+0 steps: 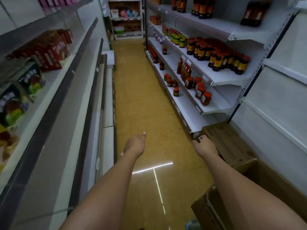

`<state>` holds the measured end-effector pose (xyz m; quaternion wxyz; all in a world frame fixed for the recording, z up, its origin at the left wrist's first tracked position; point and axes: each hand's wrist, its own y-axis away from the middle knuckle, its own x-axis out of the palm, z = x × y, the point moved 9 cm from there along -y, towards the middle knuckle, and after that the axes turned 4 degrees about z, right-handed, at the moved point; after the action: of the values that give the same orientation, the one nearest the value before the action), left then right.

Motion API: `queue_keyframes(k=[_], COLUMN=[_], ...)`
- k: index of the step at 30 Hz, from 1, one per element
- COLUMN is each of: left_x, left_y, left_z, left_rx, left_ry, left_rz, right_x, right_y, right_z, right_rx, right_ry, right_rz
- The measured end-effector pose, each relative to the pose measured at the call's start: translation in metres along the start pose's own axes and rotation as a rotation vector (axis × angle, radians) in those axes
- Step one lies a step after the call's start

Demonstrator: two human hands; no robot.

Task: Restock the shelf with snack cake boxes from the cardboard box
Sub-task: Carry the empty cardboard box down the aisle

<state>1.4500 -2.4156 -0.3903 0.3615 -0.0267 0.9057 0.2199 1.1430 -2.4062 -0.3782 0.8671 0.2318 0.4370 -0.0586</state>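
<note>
Both arms reach out over the aisle, and neither hand carries anything. The left hand [135,143] hangs with its fingers loose and a little apart, thumb up. The right hand [205,146] is seen from behind, fingers curling down beside the corner of the lowest jar shelf [196,130]; whether they touch it, I cannot tell.

The cardboard box [259,176] sits on the floor low on the right, top open, inside too dark to read. The snack cake boxes [49,52] already stocked stand on the left shelf [54,90], red ones in a row, darker ones nearer.

The risks, as I judge them: the right hand is close to a hard metal shelf corner and could knock it; the open flaps could snag a forearm on the way in; the glossy yellow floor [141,100] looks slick underfoot. Printed card boxes are light and flat-sided, easy to crush if squeezed. Glass jars [201,92] with red lids line the right side.
</note>
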Motion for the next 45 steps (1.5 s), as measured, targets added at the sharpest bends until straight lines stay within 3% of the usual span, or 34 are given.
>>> queue_keyframes(k=[10, 23, 32, 38, 45], left_x=[0.033, 0.164, 0.273, 0.348, 0.402], left_y=[-0.121, -0.183, -0.157, -0.107, -0.028], left_z=[-0.106, -0.288, -0.397, -0.455, -0.463], left_rx=[0.207, 0.518, 0.781, 1.048, 1.267], left_ry=[-0.051, -0.222, -0.427, -0.563, -0.708], left_rz=[0.225, 0.532, 0.763, 0.982, 1.271], right_x=[-0.018, -0.108, -0.146, -0.158, -0.125], right_y=[-0.077, -0.148, -0.122, -0.077, 0.001], right_z=[0.032, -0.067, -0.142, -0.176, -0.167], right_rx=[0.168, 0.495, 0.777, 1.076, 1.425], right_ry=[-0.051, -0.069, -0.147, -0.28, -0.474], right_rz=[-0.122, -0.305, -0.42, -0.585, -0.764])
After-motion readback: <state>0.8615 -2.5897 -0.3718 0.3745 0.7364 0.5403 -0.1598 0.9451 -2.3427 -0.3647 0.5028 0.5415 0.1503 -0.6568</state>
